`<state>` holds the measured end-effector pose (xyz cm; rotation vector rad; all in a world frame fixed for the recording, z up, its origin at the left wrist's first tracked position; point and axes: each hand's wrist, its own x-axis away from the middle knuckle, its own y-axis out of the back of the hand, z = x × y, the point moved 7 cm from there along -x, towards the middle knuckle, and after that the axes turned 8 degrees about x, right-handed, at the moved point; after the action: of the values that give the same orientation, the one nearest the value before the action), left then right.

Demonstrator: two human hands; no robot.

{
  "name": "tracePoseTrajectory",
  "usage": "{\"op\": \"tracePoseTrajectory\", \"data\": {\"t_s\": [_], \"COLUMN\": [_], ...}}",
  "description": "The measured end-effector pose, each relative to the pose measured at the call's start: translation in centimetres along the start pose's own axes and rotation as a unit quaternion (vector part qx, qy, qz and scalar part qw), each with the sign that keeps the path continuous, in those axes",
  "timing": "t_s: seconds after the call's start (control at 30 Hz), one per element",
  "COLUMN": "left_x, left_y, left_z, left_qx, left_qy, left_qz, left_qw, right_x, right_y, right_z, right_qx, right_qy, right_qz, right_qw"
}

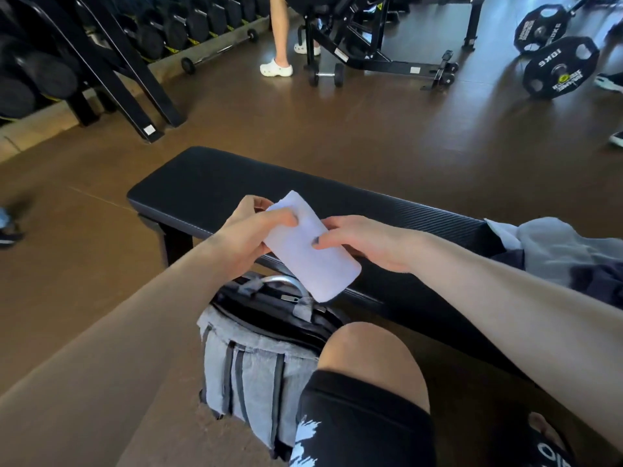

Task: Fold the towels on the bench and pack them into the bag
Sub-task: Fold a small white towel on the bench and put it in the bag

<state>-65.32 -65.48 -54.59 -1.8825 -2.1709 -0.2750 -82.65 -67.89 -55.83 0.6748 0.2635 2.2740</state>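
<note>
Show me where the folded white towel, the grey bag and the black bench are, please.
folded white towel [312, 251]: head view, middle of its flat upper face.
grey bag [256, 375]: head view, its grey front panel.
black bench [215, 183]: head view, bare padded top near the far end.

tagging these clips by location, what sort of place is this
Almost certainly a gym: a rack of black dumbbells lines the far wall, a barbell with 10kg weight plates lies on the floor, and a padded flat bench stands in front.
</note>
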Motion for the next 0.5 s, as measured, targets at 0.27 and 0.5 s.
{"op": "tracePoseTrajectory", "data": {"t_s": [0.27, 0.5], "left_x": [1.9, 3.6], "left_y": [1.8, 2.0], "left_z": [1.3, 1.4], "left_qx": [-0.016, -0.015], "left_qy": [-0.009, -0.009], "left_qz": [0.018, -0.018], "left_qw": [1.000, 1.000], "right_x": [-0.4, 1.0], "right_y": [-3.1, -3.8], "right_z": [-0.2, 0.8], "right_qx": [0.021, 0.046], "right_qy": [0.023, 0.047], "right_qz": [-0.018, -0.075], "right_qw": [0.999, 0.995]}}
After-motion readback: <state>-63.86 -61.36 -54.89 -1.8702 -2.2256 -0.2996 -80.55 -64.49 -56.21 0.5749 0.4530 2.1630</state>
